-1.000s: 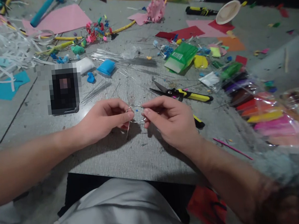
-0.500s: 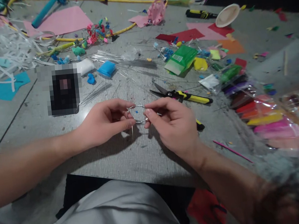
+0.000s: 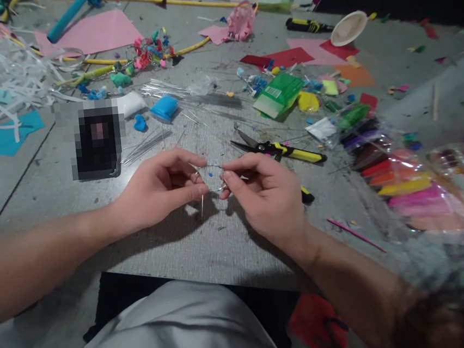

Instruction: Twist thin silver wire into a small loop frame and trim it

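A small ring of thin silvery wire (image 3: pixel 215 166) is held between my two hands above the grey table (image 3: pixel 206 242). My left hand (image 3: pixel 163 183) pinches the ring's left side, and a loose wire end hangs below its fingertips. On the right side of the ring, my right hand (image 3: pixel 264 190) grips the wire between thumb and fingers. A tiny blue bit (image 3: pixel 210 174) shows through the loop. Just beyond my right hand lie black-and-yellow scissors (image 3: pixel 283 150), blades apart. Another yellow-and-black handle (image 3: pixel 307 194) is partly hidden behind that hand.
Loose wires (image 3: pixel 147 144) and a blue packet (image 3: pixel 164 108) lie beyond my hands. A dark pixelated object (image 3: pixel 98 146) is at left. Bags of coloured clay (image 3: pixel 413 184) fill the right. White strips (image 3: pixel 13 74), pink paper (image 3: pixel 91 34) and a green packet (image 3: pixel 277 95) lie farther back.
My left fingers have spread slightly, the index finger rising off the top of the ring. Both hands still hold the wire ring in nearly the same place; the view has shifted slightly.
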Tool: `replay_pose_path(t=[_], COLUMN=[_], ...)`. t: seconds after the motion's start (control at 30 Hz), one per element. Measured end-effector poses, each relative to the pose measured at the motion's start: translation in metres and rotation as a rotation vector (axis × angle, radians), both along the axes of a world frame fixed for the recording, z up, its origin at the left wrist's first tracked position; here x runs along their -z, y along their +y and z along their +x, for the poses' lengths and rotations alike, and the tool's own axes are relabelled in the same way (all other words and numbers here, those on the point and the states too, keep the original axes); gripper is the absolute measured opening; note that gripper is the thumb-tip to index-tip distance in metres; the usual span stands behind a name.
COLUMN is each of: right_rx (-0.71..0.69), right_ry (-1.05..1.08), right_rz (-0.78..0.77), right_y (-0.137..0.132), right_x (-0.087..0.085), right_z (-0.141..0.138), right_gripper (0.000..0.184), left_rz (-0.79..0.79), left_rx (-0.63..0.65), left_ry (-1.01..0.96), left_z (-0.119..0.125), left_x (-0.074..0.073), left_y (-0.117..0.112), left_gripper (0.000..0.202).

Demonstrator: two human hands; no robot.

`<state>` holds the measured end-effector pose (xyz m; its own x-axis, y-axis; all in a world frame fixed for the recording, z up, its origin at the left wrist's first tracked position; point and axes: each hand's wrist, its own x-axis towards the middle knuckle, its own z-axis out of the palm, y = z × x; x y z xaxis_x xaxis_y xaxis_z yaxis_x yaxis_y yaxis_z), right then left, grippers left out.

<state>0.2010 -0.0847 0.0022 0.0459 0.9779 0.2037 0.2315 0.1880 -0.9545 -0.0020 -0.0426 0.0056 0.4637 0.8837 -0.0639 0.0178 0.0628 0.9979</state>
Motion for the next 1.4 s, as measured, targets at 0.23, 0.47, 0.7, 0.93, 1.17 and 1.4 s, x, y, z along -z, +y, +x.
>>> replay_pose_path(t=[0.23,0.47,0.7,0.93,1.17,1.4], right_rx=[-0.009,0.01,0.008,0.022,0.039,0.026], right_ry=[0.02,0.029,0.067,0.047,0.072,0.03], right_rz=[-0.016,0.022,0.081,0.073,0.07,0.051], right_y=[0.0005,-0.0003,-0.0007,0.0003,0.0015,0.0014], right_x=[0.0021,0.0029,0.0071,0.0042,0.0055,0.0076], right_z=[0.0003,-0.0019,-0.0019,-0.0009,-0.0005,-0.0003], right_gripper=[0.004,0.005,0.008,0.007,0.008,0.009], left_rz=[-0.021,-0.098,-0.159,-0.093,-0.09,-0.086], left_rx=[0.019,0.019,0.044,0.06,0.066,0.052], left_ry=[0.001,-0.071,0.023,0.036,0.034,0.097], left_z=[-0.0006,0.0005,0.0003,-0.0009,-0.0014,-0.0021], left_x=[-0.0018,-0.0022,-0.0009,-0.0039,-0.0054,-0.0086], left_y=[0.0006,0.0021,0.0022,0.0039,0.0043,0.004], left_gripper=[0.039,0.041,0.028,0.025,0.024,0.021])
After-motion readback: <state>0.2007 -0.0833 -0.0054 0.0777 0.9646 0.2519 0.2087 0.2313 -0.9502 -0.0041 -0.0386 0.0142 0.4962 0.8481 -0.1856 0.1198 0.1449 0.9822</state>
